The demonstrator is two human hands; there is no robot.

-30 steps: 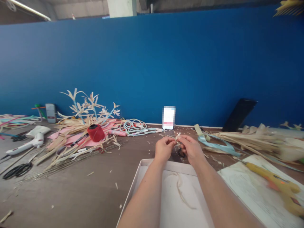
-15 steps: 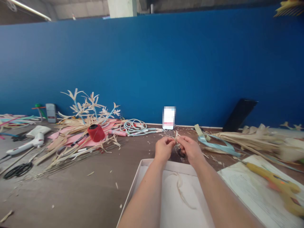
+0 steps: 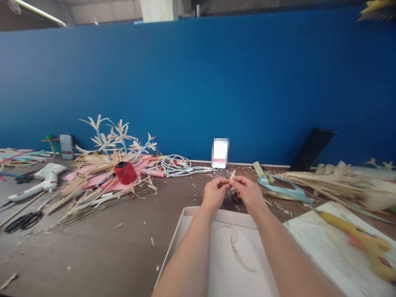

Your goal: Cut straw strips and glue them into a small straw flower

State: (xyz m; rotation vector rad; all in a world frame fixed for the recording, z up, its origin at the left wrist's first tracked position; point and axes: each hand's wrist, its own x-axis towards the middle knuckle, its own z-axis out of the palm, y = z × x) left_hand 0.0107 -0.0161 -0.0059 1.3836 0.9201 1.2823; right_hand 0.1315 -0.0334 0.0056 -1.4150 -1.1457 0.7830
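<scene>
My left hand and my right hand meet fingertip to fingertip above the far edge of a white box lid. Pinched between them is a small pale strip of dried husk, its tip poking up past the fingers. Both hands are closed, and most of the piece is hidden behind them. Black-handled scissors lie partly covered just below my right hand. Inside the lid, under my forearms, rests a thin curled husk strand.
A lit phone leans against the blue partition. To the left are husk flowers, a red thread spool, coiled cord and a white glue gun. On the right lie blue ribbon, husks and a yellow glue gun.
My fingertips have drawn slightly closer together, and the pale strip between them now points up to the right. Everything else on the table stays put.
</scene>
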